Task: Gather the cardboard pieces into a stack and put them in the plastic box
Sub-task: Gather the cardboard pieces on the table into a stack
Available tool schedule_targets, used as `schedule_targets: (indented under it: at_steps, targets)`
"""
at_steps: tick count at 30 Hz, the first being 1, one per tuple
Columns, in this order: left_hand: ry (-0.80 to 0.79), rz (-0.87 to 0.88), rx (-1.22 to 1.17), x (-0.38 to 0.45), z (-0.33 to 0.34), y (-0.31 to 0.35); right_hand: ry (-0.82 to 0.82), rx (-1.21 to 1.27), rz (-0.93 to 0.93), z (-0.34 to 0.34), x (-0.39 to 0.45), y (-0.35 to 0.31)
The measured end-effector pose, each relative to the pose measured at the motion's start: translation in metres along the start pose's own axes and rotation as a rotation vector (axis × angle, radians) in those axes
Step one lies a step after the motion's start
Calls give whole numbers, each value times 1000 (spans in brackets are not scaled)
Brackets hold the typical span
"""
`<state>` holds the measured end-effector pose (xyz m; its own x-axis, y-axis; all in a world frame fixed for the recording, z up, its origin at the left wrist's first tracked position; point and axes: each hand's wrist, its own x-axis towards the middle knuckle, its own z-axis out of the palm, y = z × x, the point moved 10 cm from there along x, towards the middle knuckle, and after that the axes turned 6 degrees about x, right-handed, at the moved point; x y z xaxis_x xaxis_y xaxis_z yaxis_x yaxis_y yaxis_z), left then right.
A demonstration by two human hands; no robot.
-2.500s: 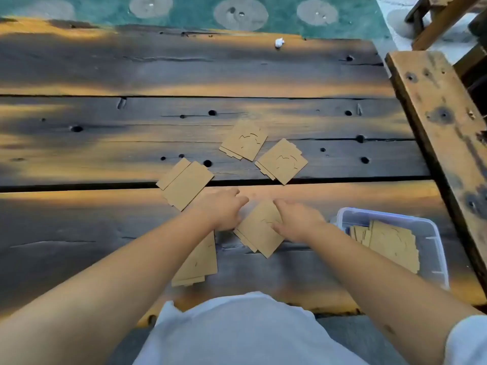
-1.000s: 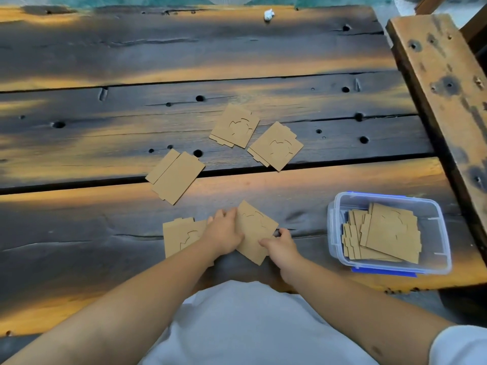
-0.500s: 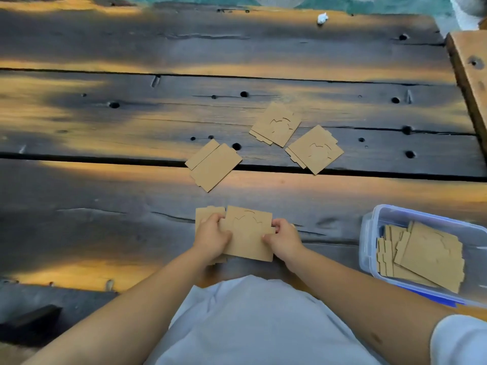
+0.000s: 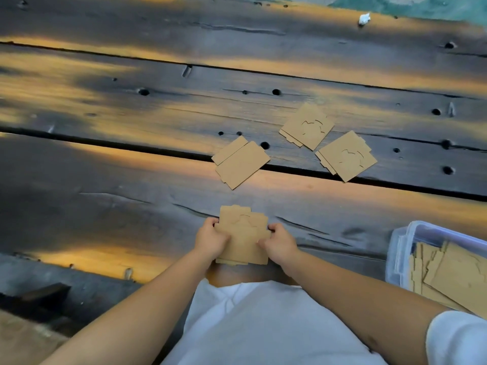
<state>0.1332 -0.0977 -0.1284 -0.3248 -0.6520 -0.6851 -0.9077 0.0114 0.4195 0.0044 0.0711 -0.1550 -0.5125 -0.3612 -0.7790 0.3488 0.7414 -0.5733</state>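
Your left hand (image 4: 210, 239) and right hand (image 4: 280, 242) clamp the cardboard stack (image 4: 243, 234) between them (edges uneven). The plastic box (image 4: 400, 248) sits right of your grip.

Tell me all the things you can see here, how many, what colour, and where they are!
wooden table: one, dark weathered planks with holes, fills most of the view
loose cardboard piles: three small brown piles on the table beyond the hands, one in the middle and two further right
held cardboard stack: one, brown, at the near table edge between both hands
plastic box: one, clear, near right edge of the table, cut off by the frame
cardboard in the box: several brown pieces, count unclear
white scrap: one, small, far right of the table
green floor: teal patch past the far edge
white shirt: one, bottom centre
left hand: grips the stack's left side
right hand: grips its right side
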Motion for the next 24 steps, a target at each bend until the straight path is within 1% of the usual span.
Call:
schedule_targets:
  at_steps: [2, 4, 7, 9, 11, 14, 16, 24]
  targets:
    - [-50, -23, -32, 3, 2, -2, -19, -34, -11, 2, 0, -3]
    - [-123, -11, -44, 4, 8, 1, -24, -58, -26, 5, 0, -6]
    - [-207, 5, -84, 1, 18, 5, 5, -68, -50, 3, 0, -7]
    - [-219, 23, -109, 0, 19, 8, 40, -83, -60, -2, -1, -9]
    - [-235, 29, -189, -1, 18, 8, 74, -70, -61, -7, -2, -11]
    - [-269, 36, -313, -2, 12, 11, 77, 85, -35, -5, -4, -13]
    - [-278, 56, -327, 2, 2, 17, 80, 149, -38, -5, -4, -20]
    - [-266, 131, -362, 33, -33, 49, 160, 211, -96, -12, 8, -63]
